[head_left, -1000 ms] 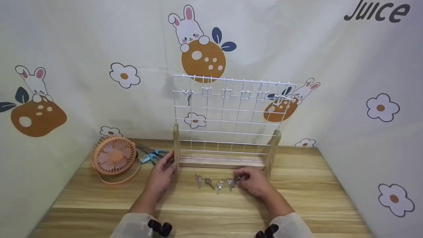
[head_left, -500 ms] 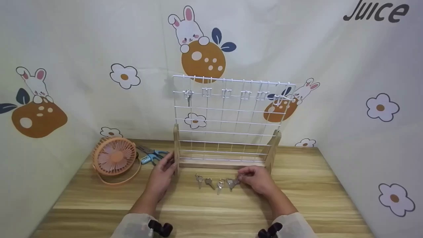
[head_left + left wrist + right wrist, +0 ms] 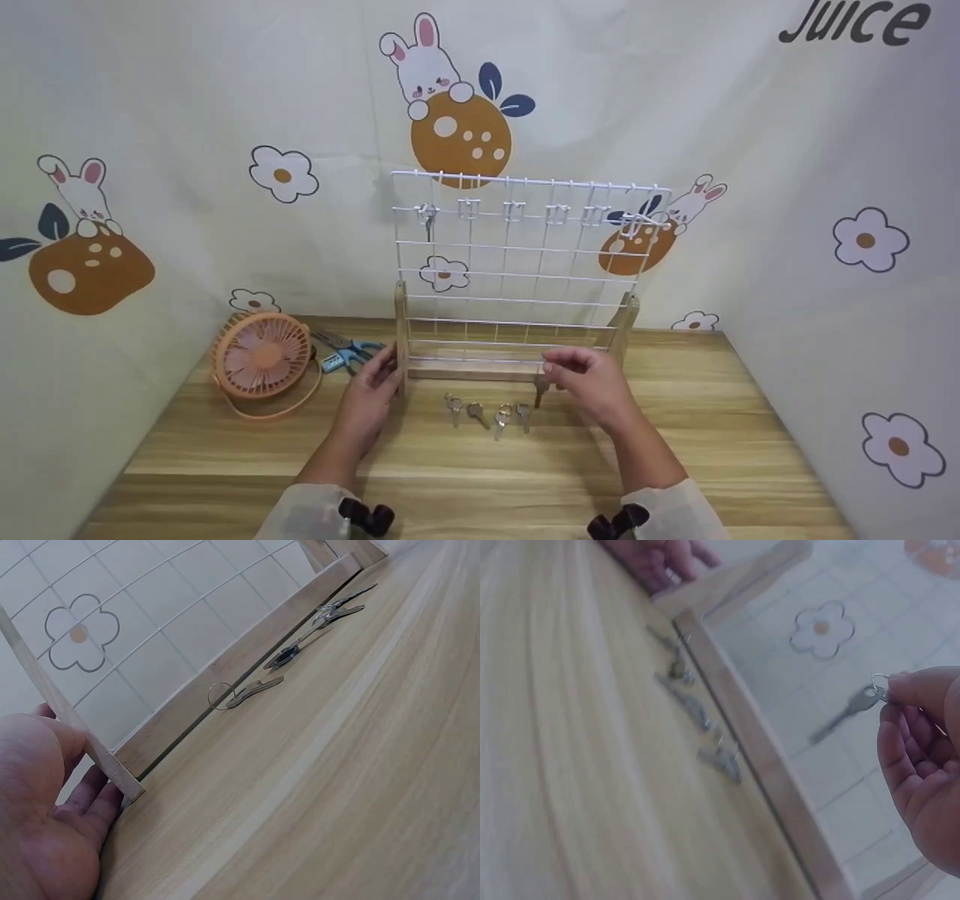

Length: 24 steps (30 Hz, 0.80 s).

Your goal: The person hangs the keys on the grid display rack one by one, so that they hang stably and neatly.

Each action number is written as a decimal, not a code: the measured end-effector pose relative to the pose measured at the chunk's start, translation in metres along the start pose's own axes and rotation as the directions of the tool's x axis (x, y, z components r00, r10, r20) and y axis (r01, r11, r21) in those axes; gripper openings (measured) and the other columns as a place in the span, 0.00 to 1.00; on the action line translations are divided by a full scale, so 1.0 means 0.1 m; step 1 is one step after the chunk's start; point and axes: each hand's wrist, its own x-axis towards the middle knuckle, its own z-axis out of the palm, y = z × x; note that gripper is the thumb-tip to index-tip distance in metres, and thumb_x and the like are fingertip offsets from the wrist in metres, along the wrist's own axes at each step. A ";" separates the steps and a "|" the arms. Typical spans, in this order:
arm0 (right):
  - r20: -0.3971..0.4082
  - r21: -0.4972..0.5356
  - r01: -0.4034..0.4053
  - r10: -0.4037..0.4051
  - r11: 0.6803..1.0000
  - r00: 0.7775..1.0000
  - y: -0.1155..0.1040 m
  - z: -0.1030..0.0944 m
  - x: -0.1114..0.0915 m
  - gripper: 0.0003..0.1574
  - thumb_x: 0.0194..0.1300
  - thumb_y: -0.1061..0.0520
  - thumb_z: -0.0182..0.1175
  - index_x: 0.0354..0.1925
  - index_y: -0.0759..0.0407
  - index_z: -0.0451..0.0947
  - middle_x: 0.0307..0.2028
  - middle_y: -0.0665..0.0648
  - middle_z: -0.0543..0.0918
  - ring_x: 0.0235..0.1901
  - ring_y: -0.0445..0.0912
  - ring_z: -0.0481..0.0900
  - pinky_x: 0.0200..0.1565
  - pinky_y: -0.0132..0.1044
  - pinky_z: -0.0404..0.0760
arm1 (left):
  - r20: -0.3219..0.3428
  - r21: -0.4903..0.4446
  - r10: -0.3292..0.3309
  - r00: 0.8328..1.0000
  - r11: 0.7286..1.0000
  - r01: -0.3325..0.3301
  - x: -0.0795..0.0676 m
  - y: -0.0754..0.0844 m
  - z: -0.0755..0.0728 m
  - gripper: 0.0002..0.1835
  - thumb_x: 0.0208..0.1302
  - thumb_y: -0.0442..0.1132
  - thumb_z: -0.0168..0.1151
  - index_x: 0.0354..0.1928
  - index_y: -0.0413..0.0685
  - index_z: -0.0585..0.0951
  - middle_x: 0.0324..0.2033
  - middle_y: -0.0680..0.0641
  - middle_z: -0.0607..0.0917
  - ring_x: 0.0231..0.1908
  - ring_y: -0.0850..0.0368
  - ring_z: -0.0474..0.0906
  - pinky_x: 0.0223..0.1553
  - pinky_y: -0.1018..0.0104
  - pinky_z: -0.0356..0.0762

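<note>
A white wire grid rack [image 3: 517,301] stands upright in a wooden base. My left hand [image 3: 365,405] grips its left wooden upright [image 3: 64,701], thumb on the near side and fingers behind. With thumb and fingertips, my right hand [image 3: 596,384] pinches the small ring of a key [image 3: 847,716], which dangles before the rack's lower right part. Several other ringed keys lie in a row before the base, among them a key [image 3: 454,409] at the left end and a key [image 3: 523,416] at the right end. One key [image 3: 428,216] hangs from the rack's leftmost hook.
White hooks, such as the hook [image 3: 556,214], line the upper grid. An orange desk fan [image 3: 262,356] stands at the left, with blue-handled pliers [image 3: 346,351] between it and the rack. A patterned curtain [image 3: 322,247] closes off the back and sides of the wooden table [image 3: 480,480].
My right hand has picked up the rightmost key from the row and lifted it toward the rack. The left hand has stayed at the upright.
</note>
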 end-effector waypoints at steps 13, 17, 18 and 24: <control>0.034 -0.014 0.134 -0.134 0.991 0.990 -0.88 0.07 0.10 0.12 0.71 0.60 0.71 0.50 0.62 0.90 0.39 0.56 0.90 0.37 0.47 0.86 0.38 0.31 0.88 | 0.011 -0.057 0.047 0.999 0.997 -0.046 -0.02 -0.01 0.01 0.30 0.83 0.37 0.56 0.82 0.55 0.67 0.81 0.44 0.67 0.82 0.44 0.62 0.80 0.49 0.69; 0.013 -0.015 0.144 -0.143 0.990 0.990 -1.20 0.09 0.17 0.12 0.72 0.57 0.70 0.51 0.58 0.90 0.41 0.55 0.91 0.39 0.48 0.86 0.40 0.32 0.89 | 0.007 -0.056 0.031 0.999 0.998 -0.031 -0.03 -0.01 0.00 0.30 0.83 0.38 0.57 0.81 0.57 0.67 0.81 0.45 0.68 0.81 0.44 0.64 0.80 0.48 0.69; 0.007 -0.005 0.147 -0.147 0.989 0.989 -1.28 0.10 0.18 0.12 0.72 0.57 0.71 0.51 0.57 0.90 0.42 0.55 0.91 0.39 0.48 0.87 0.41 0.32 0.89 | 0.007 -0.053 0.027 1.000 0.998 -0.027 -0.03 0.00 0.00 0.30 0.83 0.38 0.57 0.81 0.58 0.67 0.81 0.46 0.68 0.81 0.44 0.64 0.80 0.48 0.70; -0.028 0.093 0.216 -0.214 0.972 0.976 -1.75 0.20 0.26 0.11 0.72 0.56 0.71 0.51 0.56 0.90 0.43 0.58 0.91 0.38 0.49 0.87 0.42 0.33 0.90 | 0.010 -0.046 0.012 1.000 0.999 -0.011 -0.02 0.00 0.00 0.30 0.83 0.39 0.57 0.81 0.60 0.67 0.81 0.47 0.68 0.81 0.45 0.64 0.80 0.49 0.69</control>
